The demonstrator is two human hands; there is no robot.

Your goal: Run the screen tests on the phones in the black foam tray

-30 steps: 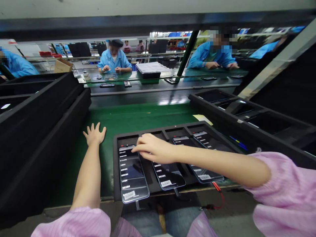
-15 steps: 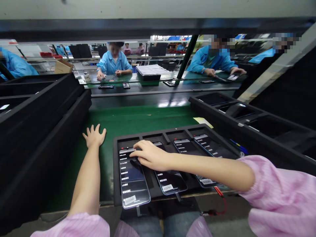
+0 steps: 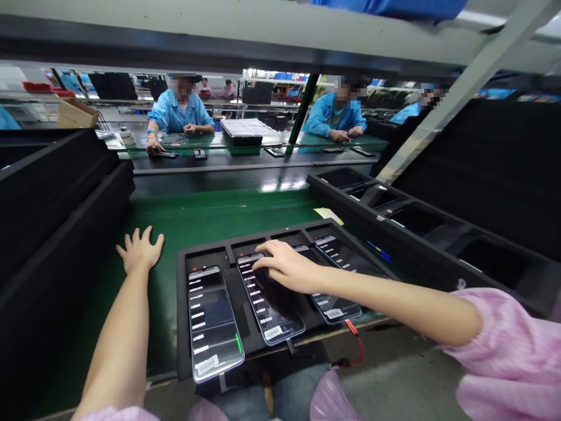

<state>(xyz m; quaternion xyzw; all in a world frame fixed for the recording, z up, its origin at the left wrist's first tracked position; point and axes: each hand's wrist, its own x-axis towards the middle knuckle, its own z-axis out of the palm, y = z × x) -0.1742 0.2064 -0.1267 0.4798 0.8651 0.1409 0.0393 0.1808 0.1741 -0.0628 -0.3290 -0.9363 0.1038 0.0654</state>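
My left hand (image 3: 141,251) lies flat with spread fingers on the green mat (image 3: 188,213), left of a black foam tray (image 3: 181,310). Several smartphones showing dark screens with white list text sit in the tray's slots. My right hand (image 3: 287,266) is over the second smartphone (image 3: 274,304) from the left, fingers stretched out, fingertips at the upper part of its screen. Whether they touch the glass is unclear. A green bar shows on the leftmost smartphone (image 3: 214,327). My right hand and forearm partly cover the smartphones (image 3: 335,307) further right.
Black foam trays are stacked at left (image 3: 61,216); another tray holding phones (image 3: 381,218) stands at right. A yellow paper (image 3: 328,216) and a blue pen (image 3: 379,251) lie between trays. A red cable (image 3: 360,345) hangs at the front edge. Co-workers in blue sit across the belt.
My right hand has moved from the leftmost smartphone to the second one. A green bar has appeared on the leftmost screen. My left hand stays flat on the mat; the view has swung right.
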